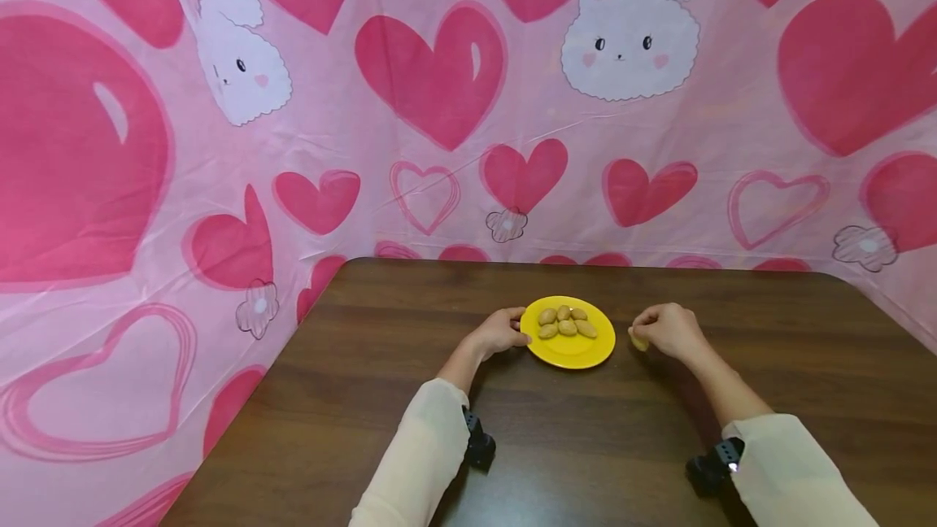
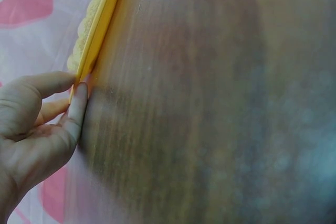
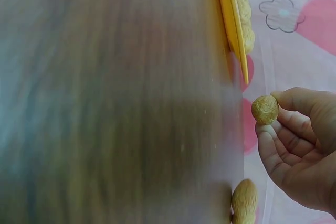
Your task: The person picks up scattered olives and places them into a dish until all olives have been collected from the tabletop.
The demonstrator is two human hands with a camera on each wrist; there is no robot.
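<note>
I watch remotely as the left hand (image 1: 498, 332) pinches the yellow plate (image 1: 571, 359) — 6 nuts (image 1: 567, 328) aboard; the right hand (image 1: 672, 332) pinches 1 loose nut (image 3: 265, 110) beside the plate — seemingly mid-transfer, calling for a lift onto it.

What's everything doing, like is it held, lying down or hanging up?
Yellow plate: right side up, gripped by its rim.
Six nut-like pieces: lying on the plate.
Held piece: pinched, off the plate.
Loose piece: lying on the table.
Left fingers: holding the plate's rim.
Right fingers: pinching the held piece.
Heart-print cloth: hanging, creased.
</note>
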